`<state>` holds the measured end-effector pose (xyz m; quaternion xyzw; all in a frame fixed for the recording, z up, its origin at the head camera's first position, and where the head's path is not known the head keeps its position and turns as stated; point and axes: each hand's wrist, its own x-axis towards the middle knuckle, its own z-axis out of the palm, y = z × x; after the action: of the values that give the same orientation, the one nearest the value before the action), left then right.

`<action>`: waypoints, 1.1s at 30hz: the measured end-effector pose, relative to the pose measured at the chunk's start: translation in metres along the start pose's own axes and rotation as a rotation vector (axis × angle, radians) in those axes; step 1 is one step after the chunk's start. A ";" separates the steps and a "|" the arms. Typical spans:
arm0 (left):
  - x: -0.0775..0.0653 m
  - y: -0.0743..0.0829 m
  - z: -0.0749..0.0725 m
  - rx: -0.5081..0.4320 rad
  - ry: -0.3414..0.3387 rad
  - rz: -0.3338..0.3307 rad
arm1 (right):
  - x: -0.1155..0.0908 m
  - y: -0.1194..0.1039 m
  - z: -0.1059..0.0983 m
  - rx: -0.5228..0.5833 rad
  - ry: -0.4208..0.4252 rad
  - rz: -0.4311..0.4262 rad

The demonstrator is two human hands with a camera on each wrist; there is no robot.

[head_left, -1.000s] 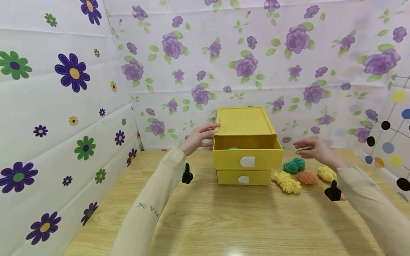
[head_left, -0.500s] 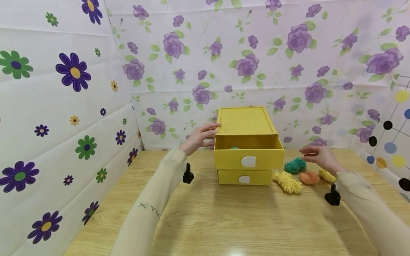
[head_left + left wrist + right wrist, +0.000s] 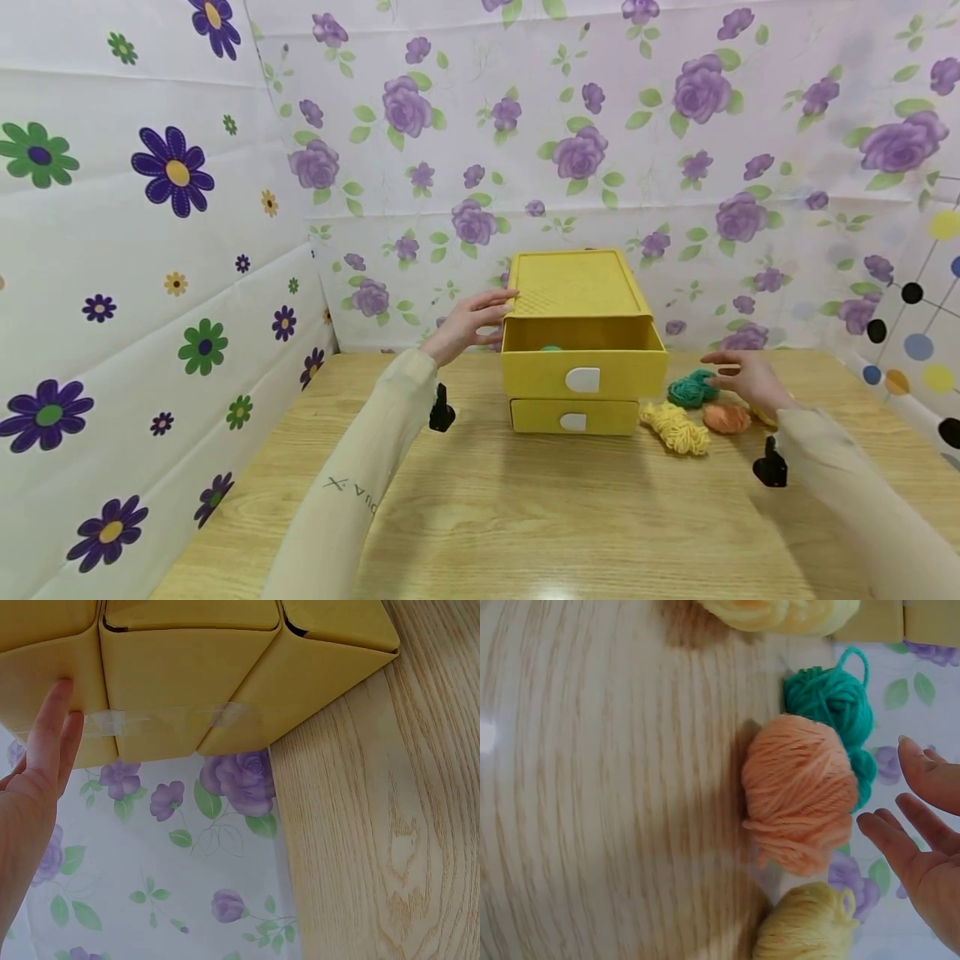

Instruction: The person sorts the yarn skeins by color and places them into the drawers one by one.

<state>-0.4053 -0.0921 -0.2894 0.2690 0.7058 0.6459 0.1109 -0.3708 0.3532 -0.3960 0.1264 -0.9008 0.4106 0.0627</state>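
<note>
A yellow two-drawer box [image 3: 573, 283] stands on the table, its upper drawer [image 3: 540, 377] pulled out and a bit of green showing inside. My left hand [image 3: 468, 325] rests straight fingertips against the box's left side; the left wrist view shows the fingers [image 3: 49, 731] on the taped yellow wall. Low over the yarn hovers my right hand [image 3: 753, 381], fingers and thumb apart, holding nothing. Nearest its fingertips are a teal yarn bundle [image 3: 687, 390] and an orange yarn ball [image 3: 799, 791]. A yellow yarn ball [image 3: 806, 926] is mostly hidden by this hand in the head view.
Another, longer yellow yarn skein [image 3: 675, 429] lies by the box's front right corner. The lower drawer [image 3: 536, 417] is pushed in. Behind the wooden table [image 3: 570, 517] hangs a flowered sheet [image 3: 420, 275], with more sheeting at both sides.
My right hand has come down toward the teal and orange yarn, covering more of the far yellow ball. The left hand keeps its place at the box.
</note>
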 end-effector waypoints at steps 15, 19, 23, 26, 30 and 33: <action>-0.001 -0.002 0.001 0.003 0.007 -0.010 | 0.004 0.016 0.011 -0.014 -0.033 0.017; -0.001 -0.002 0.001 0.003 0.008 -0.005 | 0.006 0.020 0.014 -0.021 -0.051 0.036; -0.001 -0.002 0.001 0.002 0.009 -0.004 | 0.006 0.025 0.015 -0.044 -0.069 0.041; 0.000 -0.002 0.001 0.003 0.010 -0.006 | 0.007 0.028 0.016 -0.074 -0.072 0.034; 0.000 -0.001 0.001 0.006 0.016 -0.004 | 0.008 0.026 0.018 -0.099 -0.057 0.026; 0.000 -0.001 0.001 0.003 0.015 -0.004 | 0.006 0.021 0.018 -0.116 -0.035 0.009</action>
<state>-0.4052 -0.0911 -0.2909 0.2631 0.7082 0.6465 0.1064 -0.3830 0.3516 -0.4220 0.1257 -0.9247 0.3555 0.0525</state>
